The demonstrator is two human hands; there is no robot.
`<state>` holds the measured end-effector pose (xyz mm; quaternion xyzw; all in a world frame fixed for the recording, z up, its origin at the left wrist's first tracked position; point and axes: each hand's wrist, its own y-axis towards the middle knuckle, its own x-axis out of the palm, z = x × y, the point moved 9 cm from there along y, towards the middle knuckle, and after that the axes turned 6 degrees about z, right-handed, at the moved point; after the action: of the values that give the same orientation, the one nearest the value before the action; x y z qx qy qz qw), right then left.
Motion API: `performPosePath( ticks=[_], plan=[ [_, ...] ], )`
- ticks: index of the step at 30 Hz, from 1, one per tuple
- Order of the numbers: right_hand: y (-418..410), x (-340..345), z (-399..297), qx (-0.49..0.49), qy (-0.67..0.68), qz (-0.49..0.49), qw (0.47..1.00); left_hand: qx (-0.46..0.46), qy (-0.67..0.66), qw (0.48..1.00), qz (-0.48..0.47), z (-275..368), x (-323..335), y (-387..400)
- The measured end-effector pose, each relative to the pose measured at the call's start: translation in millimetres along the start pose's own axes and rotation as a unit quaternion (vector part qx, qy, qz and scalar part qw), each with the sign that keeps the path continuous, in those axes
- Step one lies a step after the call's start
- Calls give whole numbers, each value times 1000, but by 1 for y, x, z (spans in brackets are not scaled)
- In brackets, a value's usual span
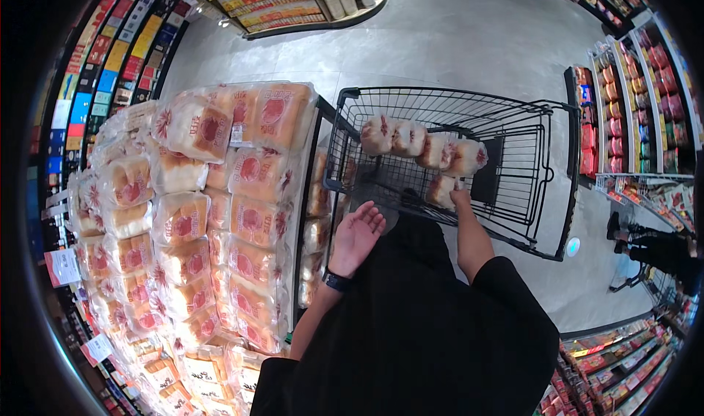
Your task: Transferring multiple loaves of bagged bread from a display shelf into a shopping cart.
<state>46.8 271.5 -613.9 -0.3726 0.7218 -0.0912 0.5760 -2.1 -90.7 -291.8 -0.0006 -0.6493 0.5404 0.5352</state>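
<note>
Inside a black wire shopping cart [511, 166], my right hand [461, 197] has its fingers closed at the end of a plastic-wrapped loaf of bread [440, 190]. Several more wrapped loaves [408, 138] lie in a row across the cart, beyond that one. My left hand [360, 232] holds nothing; its palm faces up and its fingers are spread a little, beside the cart's near left corner. A dark watch is on that wrist. To the left rises a large stacked display of bagged bread loaves [250, 218], apart from my left hand.
Price cards [63, 266] stick out at the display's left side. Shelves of boxed goods [104, 58] stand at far left, and a curved shelf unit [275, 3] is beyond. Racks of packaged snacks [641, 102] line the right. Another person [660, 245] stands there near another cart.
</note>
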Motion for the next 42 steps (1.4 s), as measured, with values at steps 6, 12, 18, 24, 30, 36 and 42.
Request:
performPosePath(
  ticks=[6, 12, 18, 24, 30, 36, 42],
  plan=[
    [-39, -34, -48, -24, -71, 27, 997, 30, -49, 998, 3, 21, -15, -11],
    [-102, -62, -149, -184, -96, 126, 970, 70, -84, 991, -77, 44, -15, -33],
    [-223, -48, -307, -492, 128, 51, 860, 130, -129, 977, -110, 69, -39, -54],
    [-467, -35, -440, -727, 206, -84, 650, 247, -198, 942, -116, 108, -90, -113],
    [-656, 11, -468, -830, 180, -208, 486, 343, -273, 890, -124, 138, -138, -175],
    [-768, 54, -485, -901, 156, -132, 383, 428, -300, 843, -131, 147, -199, -233],
    [-842, 69, -566, -937, 150, 28, 313, 476, -339, 806, -95, 145, -247, -279]
  ],
)
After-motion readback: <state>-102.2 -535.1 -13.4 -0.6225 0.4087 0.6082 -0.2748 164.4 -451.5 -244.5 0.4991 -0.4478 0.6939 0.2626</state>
